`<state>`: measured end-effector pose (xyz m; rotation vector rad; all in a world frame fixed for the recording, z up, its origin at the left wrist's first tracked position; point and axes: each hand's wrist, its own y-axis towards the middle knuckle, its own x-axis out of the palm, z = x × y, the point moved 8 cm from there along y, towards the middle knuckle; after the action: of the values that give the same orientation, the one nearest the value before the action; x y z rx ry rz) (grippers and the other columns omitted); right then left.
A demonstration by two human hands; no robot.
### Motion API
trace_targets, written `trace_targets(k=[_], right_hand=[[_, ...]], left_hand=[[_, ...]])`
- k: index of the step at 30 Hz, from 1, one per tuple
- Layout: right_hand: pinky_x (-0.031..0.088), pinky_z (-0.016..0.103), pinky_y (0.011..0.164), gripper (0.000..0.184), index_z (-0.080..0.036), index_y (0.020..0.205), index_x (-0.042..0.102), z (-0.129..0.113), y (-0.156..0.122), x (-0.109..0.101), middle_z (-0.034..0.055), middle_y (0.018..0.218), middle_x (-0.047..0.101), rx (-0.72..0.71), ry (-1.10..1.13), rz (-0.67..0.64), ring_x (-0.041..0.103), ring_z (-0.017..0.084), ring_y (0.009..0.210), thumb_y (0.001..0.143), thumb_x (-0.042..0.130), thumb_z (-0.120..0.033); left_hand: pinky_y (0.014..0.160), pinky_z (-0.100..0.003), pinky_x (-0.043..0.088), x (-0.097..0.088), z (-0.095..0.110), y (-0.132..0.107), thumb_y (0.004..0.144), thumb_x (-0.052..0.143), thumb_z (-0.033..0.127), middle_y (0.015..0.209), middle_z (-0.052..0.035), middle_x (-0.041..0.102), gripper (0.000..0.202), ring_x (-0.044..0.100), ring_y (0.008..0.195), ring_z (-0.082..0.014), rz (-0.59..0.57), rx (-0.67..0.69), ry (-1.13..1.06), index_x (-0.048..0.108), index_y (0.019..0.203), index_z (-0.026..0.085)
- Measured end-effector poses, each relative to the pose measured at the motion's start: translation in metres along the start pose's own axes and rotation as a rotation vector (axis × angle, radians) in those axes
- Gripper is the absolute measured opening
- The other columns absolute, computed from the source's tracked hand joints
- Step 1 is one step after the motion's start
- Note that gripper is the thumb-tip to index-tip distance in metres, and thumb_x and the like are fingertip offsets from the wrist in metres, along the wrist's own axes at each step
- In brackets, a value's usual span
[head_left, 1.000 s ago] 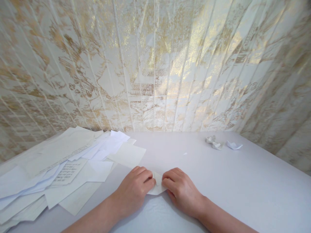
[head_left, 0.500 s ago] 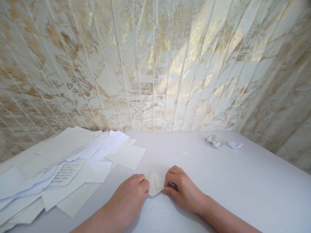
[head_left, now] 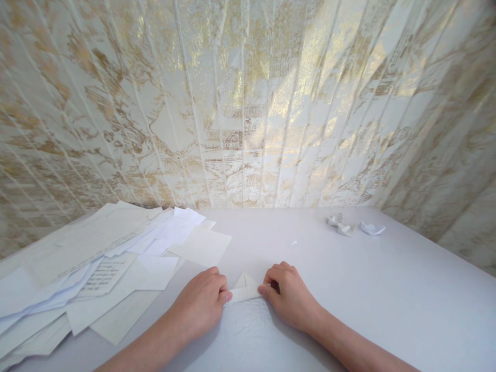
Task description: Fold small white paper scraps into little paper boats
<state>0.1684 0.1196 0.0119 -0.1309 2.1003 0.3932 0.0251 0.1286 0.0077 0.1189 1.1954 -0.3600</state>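
Between my two hands is a small folded piece of white paper (head_left: 245, 289), with a pointed top and a straight band along its lower edge. My left hand (head_left: 207, 297) pinches its left end between thumb and curled fingers. At the right end, my right hand (head_left: 289, 294) grips the paper the same way. The middle of the folded paper shows between them, just above the tabletop or resting on it; I cannot tell which. Both ends are hidden under my fingers.
Loose sheets of paper (head_left: 96, 237) lie in an overlapping pile on the left of the white table (head_left: 387, 299). Small crumpled paper pieces (head_left: 340, 224) and a folded paper boat (head_left: 372, 228) sit at the back right. A tiny paper scrap (head_left: 294, 242) lies near the middle. A patterned curtain (head_left: 248, 103) hangs behind.
The paper's diamond shape has become a triangle with a band along the bottom, its lower part now folded up. My hands have moved slightly apart, the left one outward and up.
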Motion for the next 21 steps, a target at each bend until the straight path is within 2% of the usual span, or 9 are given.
trace_targets(k=[14, 21], right_hand=[[0.034, 0.027, 0.063, 0.017, -0.017, 0.062, 0.059, -0.0042, 0.0049, -0.0002, 0.005, 0.068, 0.062, 0.033, -0.185, -0.071, 0.052, 0.017, 0.068, 0.077, 0.052, -0.021], [0.034, 0.031, 0.065, 0.018, -0.015, 0.066, 0.06, -0.0057, 0.0049, 0.0029, 0.0089, 0.073, 0.063, 0.011, -0.267, -0.094, 0.054, 0.021, 0.073, 0.078, 0.049, -0.023]], left_hand=[[0.063, -0.027, 0.032, 0.0045, 0.0028, -0.0021, 0.077, 0.041, 0.02, 0.075, -0.0015, 0.049, 0.02, 0.051, 0.071, -0.0156, 0.0, 0.017, 0.05, 0.049, 0.059, 0.018], [0.065, -0.029, 0.034, 0.0066, 0.0098, -0.0038, 0.078, 0.038, 0.016, 0.078, -0.0029, 0.048, 0.019, 0.051, 0.073, -0.0169, -0.011, 0.058, 0.098, 0.049, 0.064, 0.018]])
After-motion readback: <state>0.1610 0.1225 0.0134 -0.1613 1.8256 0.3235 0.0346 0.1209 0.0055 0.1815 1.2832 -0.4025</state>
